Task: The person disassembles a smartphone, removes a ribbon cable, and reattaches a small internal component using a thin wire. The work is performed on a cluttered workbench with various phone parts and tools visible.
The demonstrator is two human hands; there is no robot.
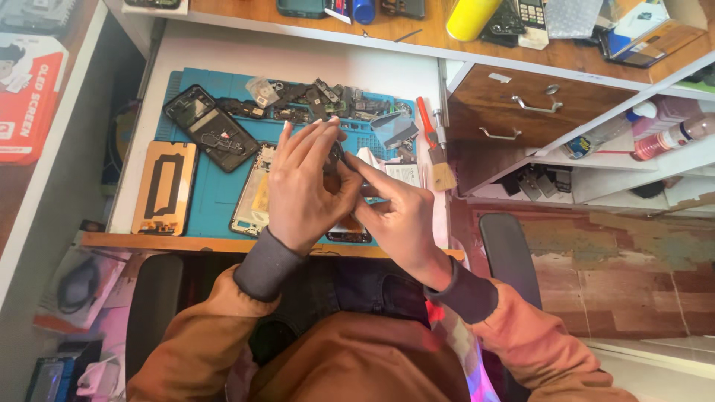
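Observation:
My left hand (305,186) and my right hand (395,212) meet over the blue work mat (216,190), fingertips pinched together on a small dark phone part (337,158); most of it is hidden by my fingers. Under my hands lies an opened phone body (253,195) with its insides showing. A black phone frame (211,128) rests on the mat's far left, and an orange-backed screen panel (165,187) lies at the mat's left edge. Small loose parts (313,100) are strewn along the mat's far side.
A red-handled tool (426,123) and a flat brush (441,167) lie at the mat's right edge. A wooden drawer unit (521,112) and white shelves with bottles (670,138) stand to the right. A yellow cylinder (471,16) sits on the upper shelf. Chair armrests (153,305) flank my lap.

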